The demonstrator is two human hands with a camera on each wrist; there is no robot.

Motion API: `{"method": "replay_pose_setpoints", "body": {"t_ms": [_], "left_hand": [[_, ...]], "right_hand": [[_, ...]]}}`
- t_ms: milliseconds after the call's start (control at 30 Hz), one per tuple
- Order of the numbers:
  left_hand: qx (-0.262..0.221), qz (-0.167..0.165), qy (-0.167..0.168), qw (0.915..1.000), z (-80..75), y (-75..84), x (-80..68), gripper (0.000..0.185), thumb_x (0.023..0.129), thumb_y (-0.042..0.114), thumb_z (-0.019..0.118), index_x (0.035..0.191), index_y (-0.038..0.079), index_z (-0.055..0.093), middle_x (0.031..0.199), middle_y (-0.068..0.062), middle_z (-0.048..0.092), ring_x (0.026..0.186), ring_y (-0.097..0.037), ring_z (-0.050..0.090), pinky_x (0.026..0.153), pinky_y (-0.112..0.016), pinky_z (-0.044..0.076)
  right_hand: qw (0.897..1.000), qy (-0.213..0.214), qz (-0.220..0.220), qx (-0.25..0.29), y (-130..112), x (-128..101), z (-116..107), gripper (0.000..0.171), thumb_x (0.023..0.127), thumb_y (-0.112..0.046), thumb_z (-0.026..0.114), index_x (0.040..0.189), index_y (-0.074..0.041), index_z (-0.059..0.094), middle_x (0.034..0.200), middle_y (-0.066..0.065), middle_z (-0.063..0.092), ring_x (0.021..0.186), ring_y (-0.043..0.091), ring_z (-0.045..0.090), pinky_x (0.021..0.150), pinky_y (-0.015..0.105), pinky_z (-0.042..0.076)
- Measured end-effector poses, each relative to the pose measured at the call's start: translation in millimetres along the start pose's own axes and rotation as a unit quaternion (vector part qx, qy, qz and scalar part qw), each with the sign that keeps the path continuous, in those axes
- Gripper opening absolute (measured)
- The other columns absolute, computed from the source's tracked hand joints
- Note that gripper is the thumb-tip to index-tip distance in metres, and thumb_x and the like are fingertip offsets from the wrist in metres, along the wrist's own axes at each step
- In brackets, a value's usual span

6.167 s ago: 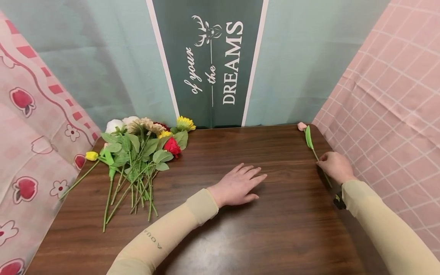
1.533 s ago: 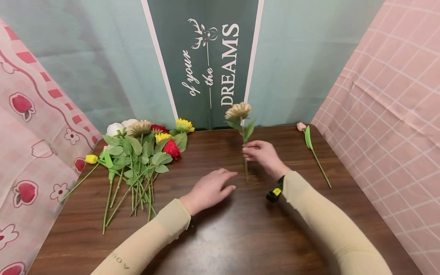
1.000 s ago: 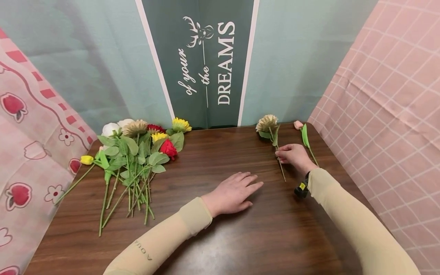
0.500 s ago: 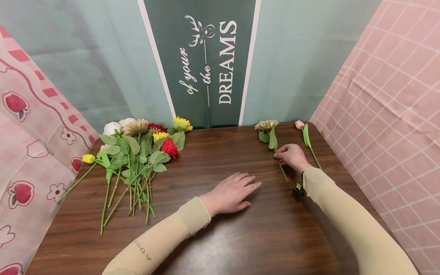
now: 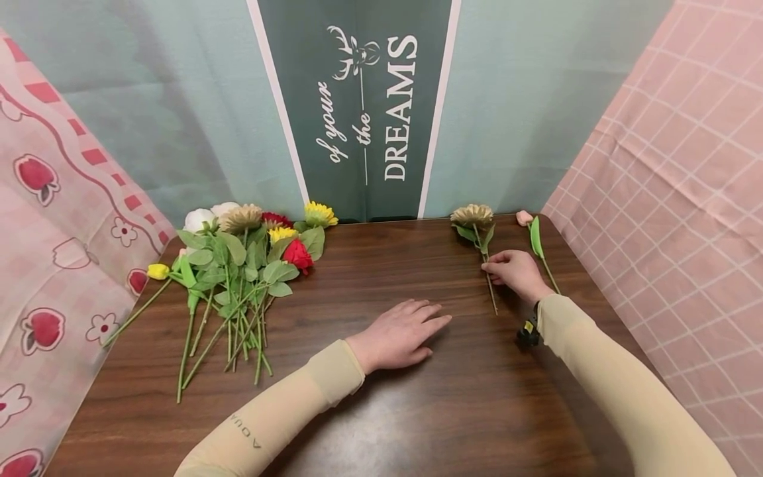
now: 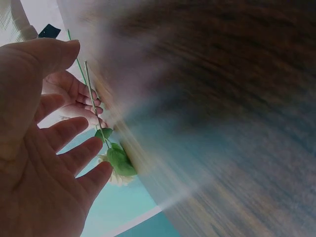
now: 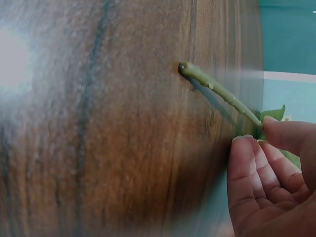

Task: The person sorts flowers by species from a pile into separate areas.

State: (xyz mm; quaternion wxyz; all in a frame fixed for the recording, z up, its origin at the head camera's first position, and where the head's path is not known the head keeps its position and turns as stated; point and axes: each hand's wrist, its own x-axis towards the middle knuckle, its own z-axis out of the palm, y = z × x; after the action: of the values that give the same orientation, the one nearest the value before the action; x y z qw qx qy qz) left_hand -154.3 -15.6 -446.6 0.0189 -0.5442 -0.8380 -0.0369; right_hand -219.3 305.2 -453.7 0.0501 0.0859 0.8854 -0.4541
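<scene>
While your right hand pinches its thin green stem, the beige artificial flower lies flat at the far right of the dark wood-grain tabletop, its frilled head beside a pink tulip. Your left hand rests open, palm down. Behind, a banner reads "of your DREAMS".

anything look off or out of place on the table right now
Nothing looks damaged or spilled. Most flowers lie in a loose heap at the table's left rear. Two lie apart at the right rear: a beige flower, its stem pinched by the right hand, and a pink bud beside it.
</scene>
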Motion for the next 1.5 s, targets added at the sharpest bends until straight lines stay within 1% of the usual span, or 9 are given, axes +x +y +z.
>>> {"method": "replay_pose_setpoints", "body": {"t_ms": [333,433,567,767,933,1067,1167,1367,1500], "left_hand": [[0.004,-0.003,0.002,1.0000,2.3,-0.5,-3.5,0.069,0.098,0.040,0.068,0.157,0.015,0.041,0.157,-0.011,0.044,0.145,-0.029,0.039,0.120,-0.041,0.031],[0.000,-0.006,0.004,1.0000,1.5,-2.1,-5.7,0.069,0.098,0.040,0.068,0.157,0.016,0.041,0.157,-0.011,0.044,0.145,-0.029,0.040,0.120,-0.041,0.030],[-0.014,-0.018,-0.004,0.9997,-2.8,-8.9,-12.5,0.070,0.099,0.039,0.067,0.159,0.016,0.039,0.158,-0.010,0.042,0.146,-0.029,0.038,0.121,-0.041,0.028],[-0.035,-0.058,0.007,0.9977,-9.5,-35.9,-42.0,0.070,0.099,0.036,0.068,0.158,0.011,0.039,0.157,-0.013,0.043,0.145,-0.033,0.040,0.120,-0.047,0.030],[-0.061,-0.128,0.031,0.9894,-16.8,-62.3,-82.0,0.067,0.099,0.033,0.068,0.156,0.008,0.042,0.157,-0.016,0.043,0.143,-0.036,0.041,0.119,-0.051,0.029],[-0.057,-0.206,0.061,0.9750,-26.8,-85.5,-120.0,0.063,0.098,0.031,0.068,0.153,0.008,0.046,0.153,-0.015,0.048,0.140,-0.036,0.046,0.117,-0.052,0.033],[-0.045,-0.265,0.099,0.9581,-35.6,-106.4,-151.8,0.052,0.098,0.026,0.068,0.144,0.005,0.055,0.142,-0.016,0.058,0.130,-0.036,0.054,0.110,-0.054,0.042],[-0.046,-0.393,0.131,0.9091,-51.7,-145.0,-218.1,0.029,0.098,0.017,0.061,0.121,0.001,0.067,0.116,-0.020,0.066,0.103,-0.040,0.064,0.082,-0.058,0.054],[-0.100,-0.453,0.121,0.8777,-58.4,-165.1,-244.4,0.025,0.100,0.019,0.058,0.114,0.002,0.069,0.112,-0.021,0.068,0.096,-0.037,0.066,0.077,-0.058,0.052]], "right_hand": [[1.000,-0.006,0.003,0.000,-3,3,0,0.045,0.099,-0.024,0.069,0.124,0.012,0.062,0.113,0.027,0.069,0.084,0.021,0.072,0.075,0.034,0.062],[1.000,0.003,-0.001,-0.022,-5,0,-6,0.050,0.100,-0.033,0.068,0.127,0.009,0.062,0.115,0.027,0.068,0.090,0.029,0.073,0.079,0.041,0.061],[0.995,0.044,-0.031,-0.087,-9,-7,-17,0.062,0.102,-0.047,0.059,0.135,0.006,0.057,0.125,0.027,0.063,0.105,0.038,0.065,0.088,0.053,0.054],[0.982,0.076,-0.107,-0.138,-23,-15,-21,0.068,0.105,-0.048,0.052,0.143,0.008,0.050,0.139,0.030,0.053,0.125,0.047,0.051,0.098,0.063,0.043],[0.967,0.081,-0.179,-0.164,-36,-23,5,0.053,0.106,-0.037,0.056,0.139,0.004,0.057,0.134,0.027,0.059,0.123,0.045,0.053,0.099,0.062,0.043],[0.946,0.066,-0.251,-0.194,-50,-34,42,0.045,0.104,-0.033,0.061,0.135,-0.001,0.063,0.132,0.022,0.062,0.125,0.043,0.052,0.106,0.060,0.038],[0.928,0.037,-0.305,-0.210,-65,-45,73,0.041,0.103,-0.032,0.064,0.131,-0.003,0.065,0.131,0.017,0.064,0.126,0.039,0.053,0.109,0.055,0.038],[0.888,-0.032,-0.397,-0.230,-97,-65,133,0.039,0.100,-0.030,0.067,0.129,-0.004,0.067,0.131,0.011,0.066,0.130,0.033,0.054,0.114,0.048,0.038],[0.868,-0.074,-0.425,-0.247,-117,-72,169,0.037,0.101,-0.030,0.066,0.130,-0.006,0.067,0.133,0.009,0.065,0.132,0.030,0.053,0.116,0.044,0.036]]}}
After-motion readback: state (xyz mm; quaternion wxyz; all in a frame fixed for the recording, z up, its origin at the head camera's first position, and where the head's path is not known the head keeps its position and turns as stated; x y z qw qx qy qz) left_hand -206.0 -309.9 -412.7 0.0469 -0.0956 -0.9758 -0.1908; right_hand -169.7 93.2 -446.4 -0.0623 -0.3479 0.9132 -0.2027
